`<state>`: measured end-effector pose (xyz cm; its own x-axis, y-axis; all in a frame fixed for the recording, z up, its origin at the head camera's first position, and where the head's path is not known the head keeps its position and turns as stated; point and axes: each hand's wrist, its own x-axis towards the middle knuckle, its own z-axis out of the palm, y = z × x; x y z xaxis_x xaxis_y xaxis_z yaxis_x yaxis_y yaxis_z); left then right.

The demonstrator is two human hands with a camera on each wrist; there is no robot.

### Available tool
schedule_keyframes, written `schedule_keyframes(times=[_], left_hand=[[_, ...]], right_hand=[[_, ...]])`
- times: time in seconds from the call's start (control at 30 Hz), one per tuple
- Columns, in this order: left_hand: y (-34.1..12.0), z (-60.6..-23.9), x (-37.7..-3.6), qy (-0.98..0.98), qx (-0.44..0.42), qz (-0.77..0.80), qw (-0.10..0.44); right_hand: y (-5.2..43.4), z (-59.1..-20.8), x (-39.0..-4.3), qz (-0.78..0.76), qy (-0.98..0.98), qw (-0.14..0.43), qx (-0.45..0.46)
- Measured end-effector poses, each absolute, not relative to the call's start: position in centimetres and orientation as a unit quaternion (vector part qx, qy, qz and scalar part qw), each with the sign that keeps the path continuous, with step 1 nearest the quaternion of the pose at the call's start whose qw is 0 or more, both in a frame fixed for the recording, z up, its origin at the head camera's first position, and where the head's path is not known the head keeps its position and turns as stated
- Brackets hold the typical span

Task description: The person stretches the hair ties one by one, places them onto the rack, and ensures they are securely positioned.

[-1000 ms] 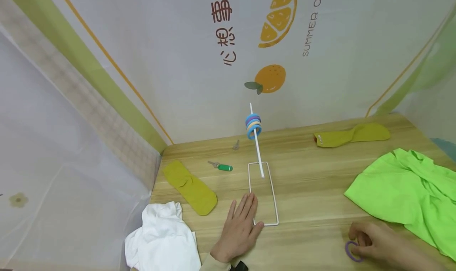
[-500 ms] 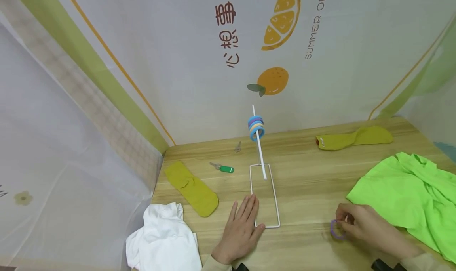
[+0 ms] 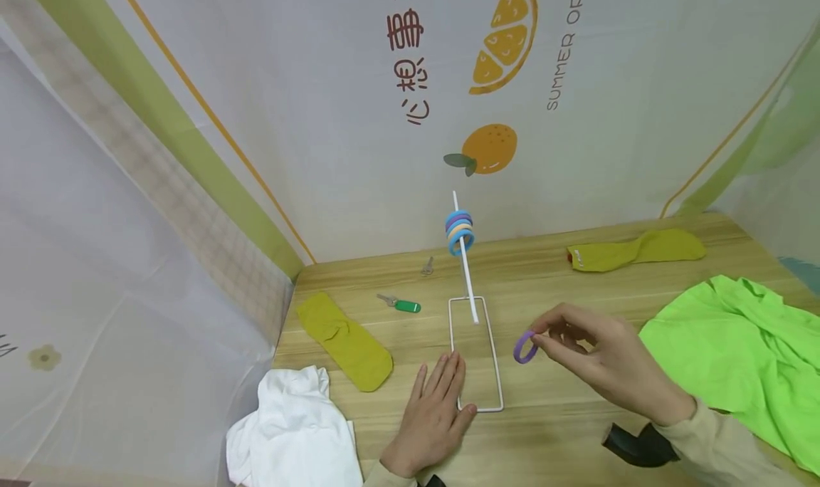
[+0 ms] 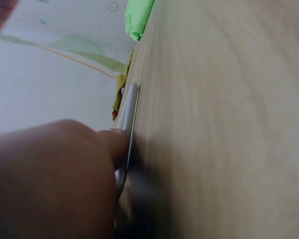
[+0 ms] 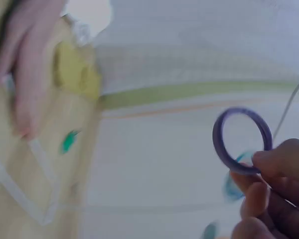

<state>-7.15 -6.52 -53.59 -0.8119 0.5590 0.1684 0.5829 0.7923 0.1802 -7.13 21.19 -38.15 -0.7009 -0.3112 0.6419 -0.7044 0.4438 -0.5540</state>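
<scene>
Between thumb and fingertips my right hand [image 3: 598, 355] pinches a purple ring [image 3: 525, 347], held above the table to the right of a white wire stand [image 3: 495, 359]. The right wrist view shows that purple ring [image 5: 219, 142] upright at the fingertips. My left hand [image 3: 430, 419] lies flat with straight fingers on the left side of the stand's rectangular base, pressing on the wire. From the base rises a slanting white rod [image 3: 468, 277]. Several rings [image 3: 458, 223] in blue, purple and cream hang together on its upper part.
A yellow-green sock [image 3: 346, 341] and white cloth [image 3: 295, 430] lie at left, with a green-tagged key [image 3: 406, 306] and a small key [image 3: 427, 265] behind. At right are another sock [image 3: 634, 250] and bright green cloth [image 3: 737, 344]. A printed curtain [image 3: 359, 188] stands behind the table.
My right hand has carried the purple ring from the front right, up and leftward towards the stand. The left hand stays on the base.
</scene>
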Motion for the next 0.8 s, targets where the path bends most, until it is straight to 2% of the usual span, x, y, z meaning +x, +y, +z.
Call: schedule_keyframes(times=[0.23,0.4,0.57,0.8], left_hand=[[-6.6,-53.6,-7.1,-0.944,-0.307,-0.095,0.069],[-6.6,-53.7,-7.3,-0.947,-0.303,-0.097,0.05],[-6.5,-53.8,-7.3,-0.95,-0.297,-0.098,0.022],[-6.5,-53.7,-7.3,-0.95,-0.295,-0.101,0.017]], right_hand=[[17.5,-35.1,-7.6,0.537,-0.679,0.281,0.415],[15.9,-34.5,-8.5,0.54,-0.68,0.304,0.393],[15.5,-34.7,-9.1,0.557,-0.677,0.299,0.377],[14.9,-34.3,-9.1,0.557,-0.659,0.321,0.389]])
